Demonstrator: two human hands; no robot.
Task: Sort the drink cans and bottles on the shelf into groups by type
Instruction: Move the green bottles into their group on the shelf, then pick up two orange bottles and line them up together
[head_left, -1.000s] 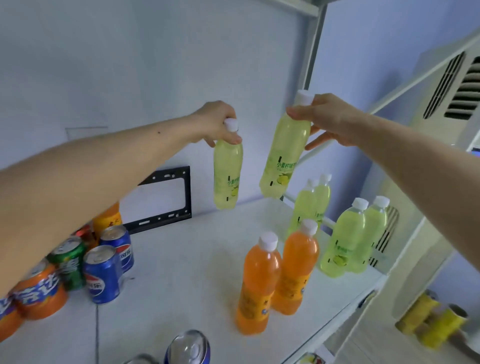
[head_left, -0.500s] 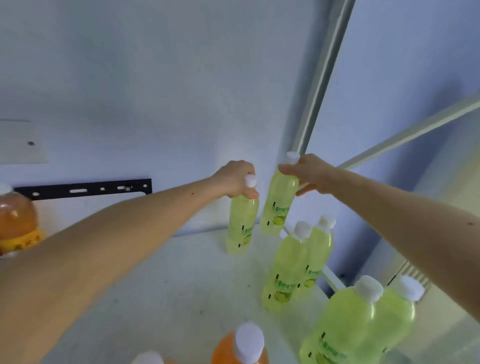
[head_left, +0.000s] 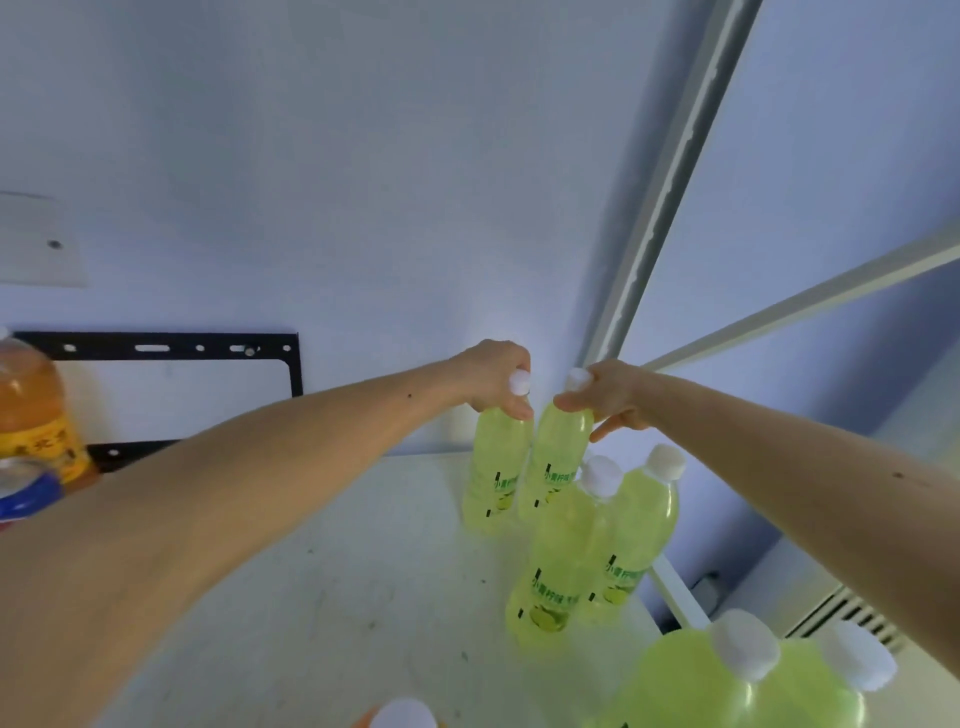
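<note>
Two lime bottles stand touching at the shelf's (head_left: 363, 597) back right corner, left hand (head_left: 496, 376) pinching one neck (head_left: 496, 467), right hand (head_left: 608, 397) the other (head_left: 558, 457). Crowded neighbours (head_left: 550, 571) just in front could topple if a wrist brushes them on release.

Two yellow-green bottles (head_left: 498, 467) with white caps stand side by side, touching, at the shelf's (head_left: 337, 597) back corner.
</note>
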